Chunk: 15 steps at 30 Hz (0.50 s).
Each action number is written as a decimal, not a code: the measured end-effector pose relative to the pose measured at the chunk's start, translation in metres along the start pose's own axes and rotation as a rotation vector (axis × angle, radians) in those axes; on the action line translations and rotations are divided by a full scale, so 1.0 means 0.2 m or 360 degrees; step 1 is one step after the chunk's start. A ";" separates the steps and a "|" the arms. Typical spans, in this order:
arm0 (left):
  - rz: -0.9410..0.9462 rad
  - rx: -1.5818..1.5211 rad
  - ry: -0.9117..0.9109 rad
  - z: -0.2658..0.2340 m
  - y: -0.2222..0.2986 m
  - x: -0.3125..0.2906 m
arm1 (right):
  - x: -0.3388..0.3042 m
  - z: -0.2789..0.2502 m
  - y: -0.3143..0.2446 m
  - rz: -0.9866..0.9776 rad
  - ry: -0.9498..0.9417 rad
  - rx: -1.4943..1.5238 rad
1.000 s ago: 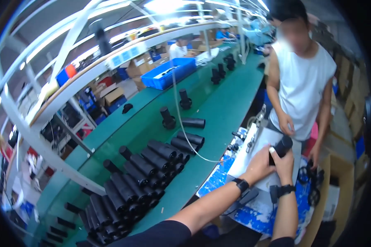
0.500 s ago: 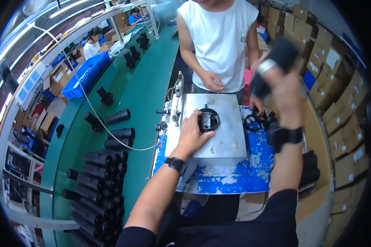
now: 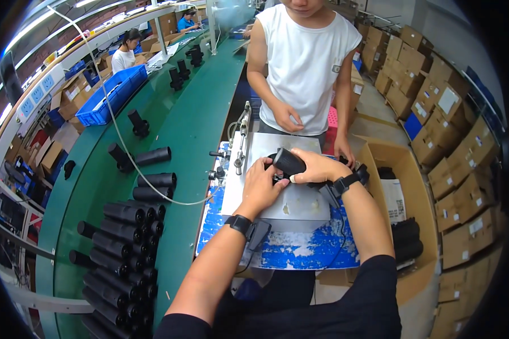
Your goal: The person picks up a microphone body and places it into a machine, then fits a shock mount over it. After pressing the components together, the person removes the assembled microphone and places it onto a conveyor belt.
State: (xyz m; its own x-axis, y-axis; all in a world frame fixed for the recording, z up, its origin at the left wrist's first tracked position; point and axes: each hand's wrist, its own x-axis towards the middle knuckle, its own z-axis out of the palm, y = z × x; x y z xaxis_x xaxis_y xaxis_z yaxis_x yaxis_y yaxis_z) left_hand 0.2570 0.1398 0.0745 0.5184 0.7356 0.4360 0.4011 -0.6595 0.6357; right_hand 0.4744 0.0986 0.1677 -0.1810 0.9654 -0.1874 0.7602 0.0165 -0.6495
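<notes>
Black tube (image 3: 289, 161) tilted over the metal box (image 3: 302, 212), right hand (image 3: 318, 168) clamped on it, left hand (image 3: 261, 187) gripping the black ring (image 3: 274, 169) beside it! Open cardboard carton (image 3: 408, 182): black cylinders (image 3: 407, 242), white sheet (image 3: 392, 199).

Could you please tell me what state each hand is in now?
Left hand: curled beside the black cylinder; whether it grips anything cannot be told.
Right hand: closed, holding the black cylinder.

No writing is showing legibly. White labels (image 3: 448, 101) are sitting on stacked cartons (image 3: 470, 144) at the frame's right; a printed white sheet (image 3: 391, 198) is showing inside the open carton (image 3: 419, 195), lower right.
</notes>
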 end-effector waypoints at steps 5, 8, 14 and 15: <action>0.0024 0.0041 -0.0012 -0.01 -0.01 -0.01 | 0.02 -0.01 0.01 -0.0002 -0.0041 0.0063; 0.0057 0.0061 -0.0040 0.00 0.00 -0.03 | -0.01 0.00 0.02 -0.0070 -0.0011 -0.0067; 0.0258 0.0169 -0.0038 0.00 0.02 -0.05 | -0.10 0.00 0.10 -0.0144 0.0047 -0.0132; 0.0264 0.0165 -0.0035 0.00 0.03 -0.05 | -0.11 0.00 0.11 -0.0157 0.0057 -0.0173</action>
State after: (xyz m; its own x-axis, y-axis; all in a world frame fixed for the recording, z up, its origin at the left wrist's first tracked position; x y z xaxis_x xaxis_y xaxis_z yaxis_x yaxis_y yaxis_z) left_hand 0.2548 0.1286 0.0744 0.5997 0.6127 0.5148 0.3838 -0.7847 0.4869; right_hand 0.4953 0.0771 0.1588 -0.2376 0.9663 -0.0989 0.8032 0.1381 -0.5794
